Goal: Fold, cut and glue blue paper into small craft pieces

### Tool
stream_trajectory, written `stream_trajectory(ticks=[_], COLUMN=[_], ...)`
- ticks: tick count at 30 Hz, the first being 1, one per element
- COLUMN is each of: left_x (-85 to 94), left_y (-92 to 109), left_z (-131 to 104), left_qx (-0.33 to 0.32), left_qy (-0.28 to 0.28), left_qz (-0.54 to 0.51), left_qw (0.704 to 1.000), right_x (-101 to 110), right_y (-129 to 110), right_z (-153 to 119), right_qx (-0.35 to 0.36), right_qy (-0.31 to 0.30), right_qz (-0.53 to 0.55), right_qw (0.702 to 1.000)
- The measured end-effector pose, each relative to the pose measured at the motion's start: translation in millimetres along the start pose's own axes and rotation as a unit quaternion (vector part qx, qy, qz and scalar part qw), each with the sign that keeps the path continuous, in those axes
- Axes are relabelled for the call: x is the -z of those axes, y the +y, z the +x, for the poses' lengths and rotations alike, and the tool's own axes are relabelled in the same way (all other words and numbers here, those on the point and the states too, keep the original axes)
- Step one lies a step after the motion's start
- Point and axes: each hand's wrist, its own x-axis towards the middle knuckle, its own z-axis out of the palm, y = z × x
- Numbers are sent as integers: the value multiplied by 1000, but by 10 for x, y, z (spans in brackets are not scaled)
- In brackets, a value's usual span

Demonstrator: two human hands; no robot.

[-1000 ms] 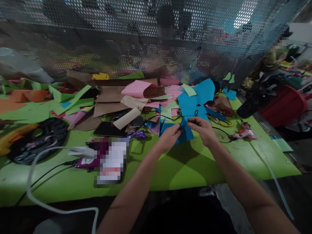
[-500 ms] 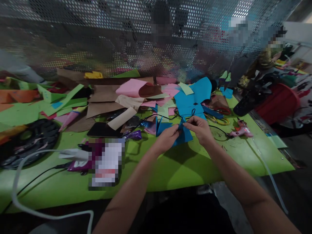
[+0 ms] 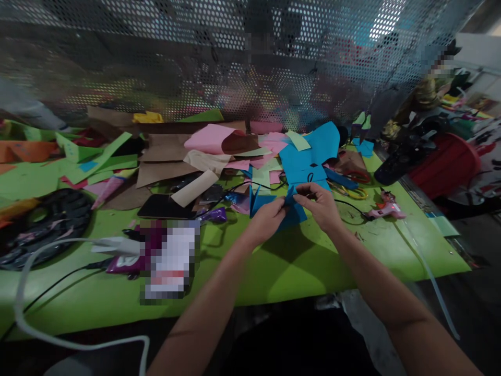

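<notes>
A folded blue sheet point(image 3: 294, 216), like paper or felt, is held just above the green table, with upright flaps at its left end. My left hand point(image 3: 268, 218) is closed on its middle, fingers pinched together. On the upper edge, my right hand point(image 3: 319, 204) pinches a raised fold between thumb and fingers. The fingertips of both hands are close together. Behind them lies a larger blue piece point(image 3: 301, 162) with a pale green strip point(image 3: 298, 140) on top. A pink glue gun point(image 3: 387, 210) rests to the right of my right hand.
Along the back of the green table point(image 3: 297, 277) lie pink, brown and green sheets. A black phone point(image 3: 164, 207), a purple packet point(image 3: 214, 215) and a black round tray point(image 3: 50, 224) are at left. Scissors point(image 3: 354, 192) lie right of centre. A perforated metal screen point(image 3: 195, 68) stands behind.
Both hands keep their grip on the blue sheet. Its lower right part has tilted slightly, and the fingers of my right hand have shifted a little on the fold.
</notes>
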Motion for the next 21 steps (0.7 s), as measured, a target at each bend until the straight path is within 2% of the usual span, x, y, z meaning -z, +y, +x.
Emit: stream_trajectory(ticks=[13, 17, 21], left_x=[-7, -4, 6], left_y=[11, 15, 45], left_z=[0, -6, -18], left_qx=[-8, -4, -13], left_qy=[8, -3, -11], left_qz=[-18, 6, 23], left_qw=[1000, 1000, 1000], right_x=[-48, -42, -58], right_y=[65, 79, 49], right_z=[6, 11, -1], right_qx=[-53, -54, -48], right_qy=[13, -3, 21], right_qz=[53, 71, 54], right_qw=[997, 996, 997])
